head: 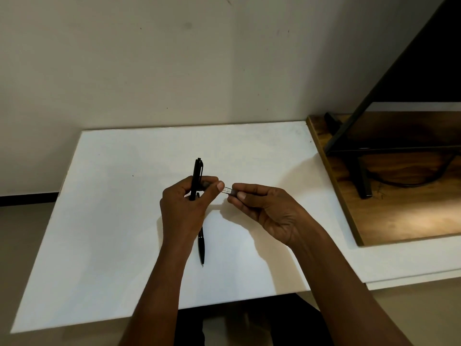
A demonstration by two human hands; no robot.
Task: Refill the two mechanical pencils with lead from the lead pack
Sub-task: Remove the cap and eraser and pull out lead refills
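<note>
Left hand (184,211) fingers grip a pencil (197,171) upright, thumb tip touching the pack (228,190). Right hand (269,213) fingers pinch the pack's other end. The second pencil (201,245) lies on the tabletop (112,221) below.

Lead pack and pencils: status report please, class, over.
Left hand grips black mechanical pencil, also pinching lead pack end. Right hand pinches the pack's other end. Second pencil lies on white table beneath left hand. Nothing blocking.

Left hand (183,211), right hand (269,213): both bare. Forearms (159,283) unsleeved down to the lower edge of frame. Thumbnails (220,186) short, trimmed, plain.
</note>
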